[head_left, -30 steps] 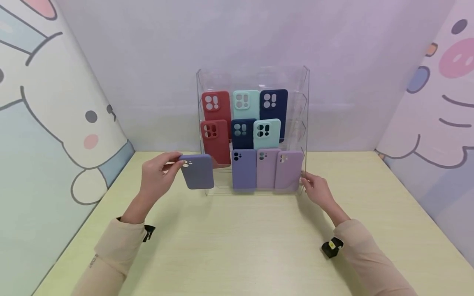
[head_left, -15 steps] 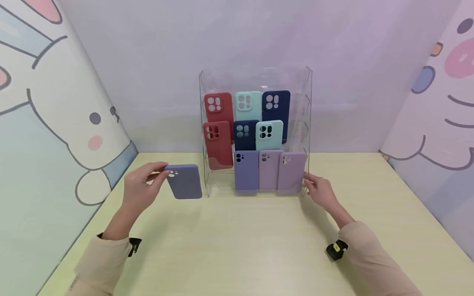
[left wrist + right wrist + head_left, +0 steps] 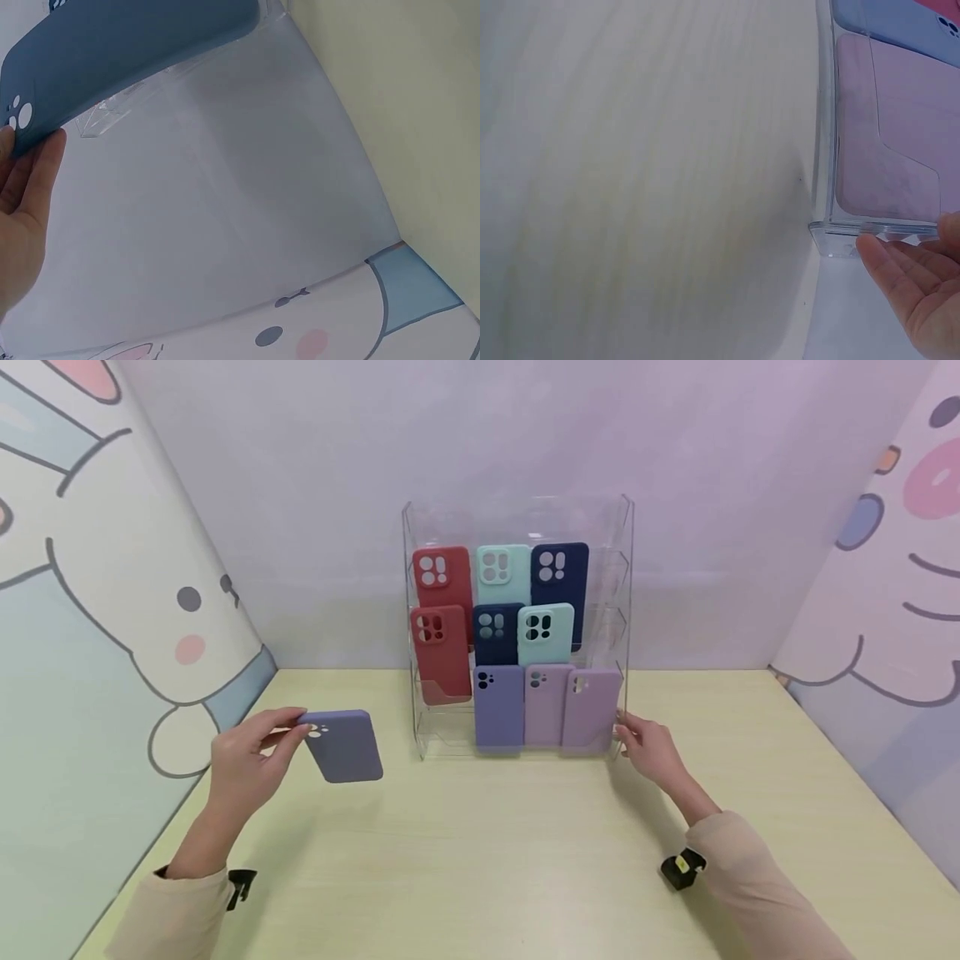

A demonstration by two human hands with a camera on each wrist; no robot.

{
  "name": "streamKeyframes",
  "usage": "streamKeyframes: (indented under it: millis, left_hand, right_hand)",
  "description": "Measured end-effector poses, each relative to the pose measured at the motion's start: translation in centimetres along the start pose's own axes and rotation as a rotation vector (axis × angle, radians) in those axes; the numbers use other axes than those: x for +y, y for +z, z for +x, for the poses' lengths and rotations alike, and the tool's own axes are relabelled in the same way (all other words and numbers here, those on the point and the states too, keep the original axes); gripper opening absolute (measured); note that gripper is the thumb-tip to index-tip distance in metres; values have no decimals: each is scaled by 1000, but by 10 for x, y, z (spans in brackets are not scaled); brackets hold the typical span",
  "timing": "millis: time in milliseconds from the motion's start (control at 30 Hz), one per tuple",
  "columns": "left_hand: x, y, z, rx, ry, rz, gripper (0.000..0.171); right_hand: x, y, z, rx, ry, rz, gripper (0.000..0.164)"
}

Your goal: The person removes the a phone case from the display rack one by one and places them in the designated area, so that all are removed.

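Thumb and fingers of my left hand pinch a grey-blue phone case by its camera-hole corner, holding it above the table left of a clear display rack. In the left wrist view that case looks dark blue. My right hand grips the rack's lower right side edge; the right wrist view shows fingertips against the clear side panel. In the rack's front tier stand a periwinkle case and two lilac cases, one in the middle and one at the right.
Higher tiers hold red cases, mint cases and navy cases. The pale wooden table meets a plain back wall. Cartoon-printed panels flank both sides.
My left hand has carried the grey-blue phone case left and toward me, away from the rack. The right hand keeps its grip on the rack's side.
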State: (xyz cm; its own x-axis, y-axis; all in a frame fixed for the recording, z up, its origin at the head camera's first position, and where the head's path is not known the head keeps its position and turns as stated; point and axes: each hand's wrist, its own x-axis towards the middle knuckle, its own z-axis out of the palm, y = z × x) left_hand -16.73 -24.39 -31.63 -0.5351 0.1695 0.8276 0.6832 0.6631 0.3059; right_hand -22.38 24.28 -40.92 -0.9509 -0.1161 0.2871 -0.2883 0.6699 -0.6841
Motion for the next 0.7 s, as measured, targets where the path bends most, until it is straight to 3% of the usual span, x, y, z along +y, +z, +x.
streamKeyframes:
  millis: [333, 700]
  left_hand:
    - [-14, -8, -13, 34, -31, 32, 38]
    - [-21, -19, -25, -30, -114, 44, 36]
  right_hand:
    - [0, 1, 2, 17, -18, -29, 36]
    - [0, 3, 1, 22, -10, -12, 35]
